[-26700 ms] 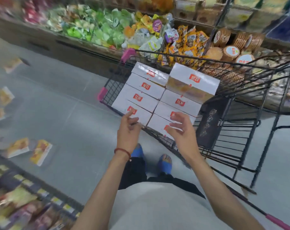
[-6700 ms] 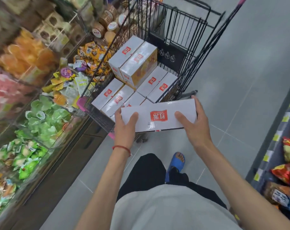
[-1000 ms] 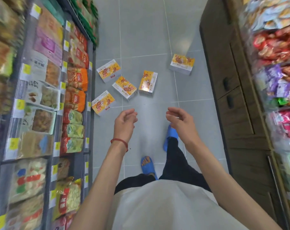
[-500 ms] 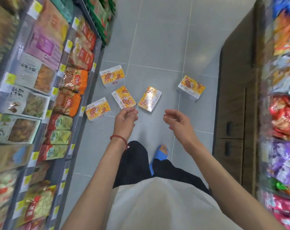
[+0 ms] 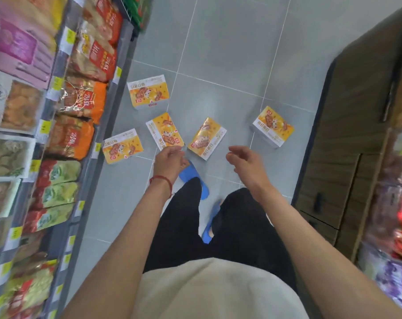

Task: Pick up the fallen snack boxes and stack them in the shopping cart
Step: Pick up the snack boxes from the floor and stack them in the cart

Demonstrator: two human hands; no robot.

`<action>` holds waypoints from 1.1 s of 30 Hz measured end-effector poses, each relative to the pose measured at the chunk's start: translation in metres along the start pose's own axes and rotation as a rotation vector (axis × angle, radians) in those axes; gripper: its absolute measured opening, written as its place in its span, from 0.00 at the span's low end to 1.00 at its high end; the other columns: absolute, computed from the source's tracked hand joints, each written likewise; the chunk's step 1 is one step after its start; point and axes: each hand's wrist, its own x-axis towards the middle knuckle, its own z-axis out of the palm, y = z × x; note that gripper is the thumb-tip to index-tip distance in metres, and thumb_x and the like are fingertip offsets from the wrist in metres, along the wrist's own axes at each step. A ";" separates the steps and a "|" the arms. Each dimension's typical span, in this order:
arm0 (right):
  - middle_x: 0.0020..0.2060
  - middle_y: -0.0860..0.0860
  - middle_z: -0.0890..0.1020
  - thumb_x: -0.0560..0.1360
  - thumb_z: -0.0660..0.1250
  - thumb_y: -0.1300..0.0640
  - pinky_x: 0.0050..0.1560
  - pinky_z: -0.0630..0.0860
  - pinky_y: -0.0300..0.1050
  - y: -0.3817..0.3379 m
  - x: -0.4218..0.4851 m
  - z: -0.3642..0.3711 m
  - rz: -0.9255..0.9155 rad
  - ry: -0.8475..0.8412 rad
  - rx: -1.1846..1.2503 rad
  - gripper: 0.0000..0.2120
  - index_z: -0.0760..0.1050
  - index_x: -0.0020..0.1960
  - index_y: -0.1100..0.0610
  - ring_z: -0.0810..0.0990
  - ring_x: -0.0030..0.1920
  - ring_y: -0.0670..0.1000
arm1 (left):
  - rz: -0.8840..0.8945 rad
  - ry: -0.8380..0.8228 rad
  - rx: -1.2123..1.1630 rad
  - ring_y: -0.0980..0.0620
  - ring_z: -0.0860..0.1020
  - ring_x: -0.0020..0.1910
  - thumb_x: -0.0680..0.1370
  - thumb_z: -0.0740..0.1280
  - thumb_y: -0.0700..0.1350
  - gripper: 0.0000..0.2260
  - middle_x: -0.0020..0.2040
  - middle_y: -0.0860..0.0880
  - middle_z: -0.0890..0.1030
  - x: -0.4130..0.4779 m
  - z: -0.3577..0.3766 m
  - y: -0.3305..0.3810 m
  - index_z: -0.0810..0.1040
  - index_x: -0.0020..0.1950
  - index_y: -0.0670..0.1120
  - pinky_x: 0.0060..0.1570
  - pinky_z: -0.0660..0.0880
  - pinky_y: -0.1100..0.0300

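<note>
Nothing is gripped: left hand and right hand are held out at frame centre, fingers loosely curled, palms empty. Five snack boxes are recorded lying on the grey floor, scattered just above the hands. Shelves of packets are noted at left.

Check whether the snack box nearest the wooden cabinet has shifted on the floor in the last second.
No. The snack box lies on the near side of the same tile seam crossing, by the wooden cabinet; only the camera moved.
</note>
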 end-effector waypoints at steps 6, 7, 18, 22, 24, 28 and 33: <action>0.58 0.50 0.82 0.80 0.68 0.56 0.58 0.76 0.44 -0.012 0.099 0.015 0.045 -0.055 -0.118 0.15 0.79 0.66 0.56 0.80 0.58 0.50 | -0.141 0.042 0.038 0.46 0.81 0.57 0.79 0.66 0.40 0.07 0.55 0.47 0.83 0.087 0.023 -0.017 0.80 0.52 0.50 0.59 0.78 0.54; 0.58 0.50 0.82 0.80 0.68 0.57 0.58 0.75 0.43 -0.009 0.117 0.016 0.064 -0.065 -0.127 0.15 0.79 0.66 0.57 0.80 0.58 0.50 | -0.166 0.046 0.044 0.45 0.80 0.58 0.79 0.66 0.40 0.07 0.56 0.46 0.83 0.101 0.030 -0.023 0.80 0.47 0.53 0.63 0.76 0.51; 0.50 0.49 0.83 0.75 0.67 0.53 0.63 0.78 0.54 0.057 0.302 0.040 0.235 -0.132 -0.230 0.08 0.80 0.53 0.49 0.80 0.52 0.51 | -0.358 0.049 0.274 0.40 0.78 0.63 0.79 0.65 0.40 0.14 0.62 0.40 0.80 0.280 0.103 -0.121 0.78 0.65 0.40 0.63 0.75 0.46; 0.47 0.50 0.82 0.66 0.66 0.48 0.56 0.77 0.53 0.085 0.370 0.056 0.238 -0.132 -0.308 0.16 0.79 0.53 0.47 0.79 0.48 0.54 | -0.324 0.085 0.507 0.39 0.74 0.67 0.81 0.62 0.35 0.15 0.65 0.38 0.77 0.320 0.127 -0.132 0.73 0.69 0.37 0.65 0.72 0.49; 0.51 0.50 0.82 0.70 0.68 0.49 0.57 0.77 0.52 0.097 0.402 0.067 0.223 -0.131 -0.353 0.18 0.79 0.59 0.51 0.79 0.49 0.53 | -0.381 0.090 0.562 0.37 0.73 0.68 0.82 0.60 0.34 0.16 0.67 0.37 0.76 0.346 0.133 -0.141 0.72 0.70 0.36 0.65 0.73 0.47; 0.63 0.53 0.80 0.78 0.69 0.56 0.53 0.76 0.42 0.130 0.472 0.083 0.184 -0.099 -0.440 0.17 0.76 0.66 0.54 0.79 0.57 0.52 | -0.557 0.118 0.434 0.37 0.77 0.63 0.77 0.61 0.51 0.22 0.64 0.37 0.78 0.412 0.146 -0.195 0.76 0.65 0.38 0.58 0.74 0.47; 0.70 0.54 0.74 0.77 0.72 0.50 0.65 0.70 0.44 0.165 0.549 0.107 0.167 -0.125 -0.523 0.28 0.70 0.75 0.55 0.74 0.68 0.54 | -0.661 0.189 0.318 0.37 0.75 0.64 0.57 0.55 0.80 0.49 0.66 0.44 0.77 0.501 0.168 -0.281 0.75 0.69 0.51 0.65 0.69 0.38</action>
